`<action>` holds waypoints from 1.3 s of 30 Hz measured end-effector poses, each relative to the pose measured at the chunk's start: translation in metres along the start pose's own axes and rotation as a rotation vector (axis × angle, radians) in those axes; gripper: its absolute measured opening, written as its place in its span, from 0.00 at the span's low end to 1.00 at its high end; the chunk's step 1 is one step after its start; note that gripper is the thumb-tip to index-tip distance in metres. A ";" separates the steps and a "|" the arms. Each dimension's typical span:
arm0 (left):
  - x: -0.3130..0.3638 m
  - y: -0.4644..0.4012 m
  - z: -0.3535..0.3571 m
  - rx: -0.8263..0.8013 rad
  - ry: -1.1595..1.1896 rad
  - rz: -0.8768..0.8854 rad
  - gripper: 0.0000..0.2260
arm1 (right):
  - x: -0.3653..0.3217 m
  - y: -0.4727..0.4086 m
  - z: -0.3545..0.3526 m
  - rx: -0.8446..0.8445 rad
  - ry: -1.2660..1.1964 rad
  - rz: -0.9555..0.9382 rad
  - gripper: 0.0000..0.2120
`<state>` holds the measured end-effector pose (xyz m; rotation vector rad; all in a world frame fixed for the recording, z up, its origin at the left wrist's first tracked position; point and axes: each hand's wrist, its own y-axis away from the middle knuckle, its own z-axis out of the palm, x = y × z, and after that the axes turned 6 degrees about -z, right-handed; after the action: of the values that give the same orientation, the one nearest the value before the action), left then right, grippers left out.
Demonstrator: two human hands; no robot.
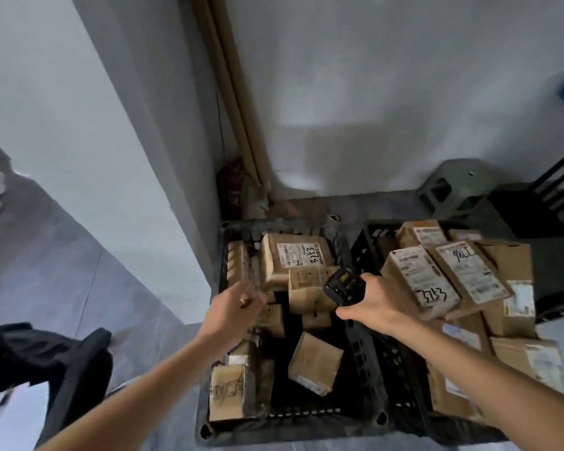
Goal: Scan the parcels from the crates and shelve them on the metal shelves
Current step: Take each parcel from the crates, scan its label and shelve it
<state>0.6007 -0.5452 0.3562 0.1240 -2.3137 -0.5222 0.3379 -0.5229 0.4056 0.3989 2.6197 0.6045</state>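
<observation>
Two black plastic crates stand side by side on the floor. The left crate (362,362) holds several brown cardboard parcels, one labelled parcel (293,258) lying at its far end. The right crate (368,245) is piled high with labelled parcels (420,281). My right hand (375,304) grips a black handheld scanner (342,284) between the two crates. My left hand (232,317) reaches into the left crate and pinches the edge of a thin brown parcel (245,275) standing along the crate's left wall. No metal shelves are in view.
A white pillar (111,141) rises just left of the crates. A black office chair (66,375) stands at lower left. A grey-green plastic stool (453,187) and a black frame (554,180) sit at the back right by the wall. Cardboard tubes (232,92) lean in the corner.
</observation>
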 end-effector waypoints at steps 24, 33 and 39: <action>-0.003 -0.120 0.094 -0.207 0.195 -0.125 0.16 | 0.021 -0.106 0.041 -0.089 -0.117 0.064 0.23; 0.001 -0.115 0.102 -0.180 0.229 -0.163 0.17 | 0.014 -0.113 0.045 -0.113 -0.052 0.055 0.28; 0.003 -0.113 0.100 -0.168 0.182 -0.150 0.16 | 0.006 -0.105 0.060 -0.035 -0.068 0.005 0.28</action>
<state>0.5219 -0.6160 0.2486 0.2554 -2.0845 -0.7470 0.3416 -0.5904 0.3055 0.4084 2.5407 0.6260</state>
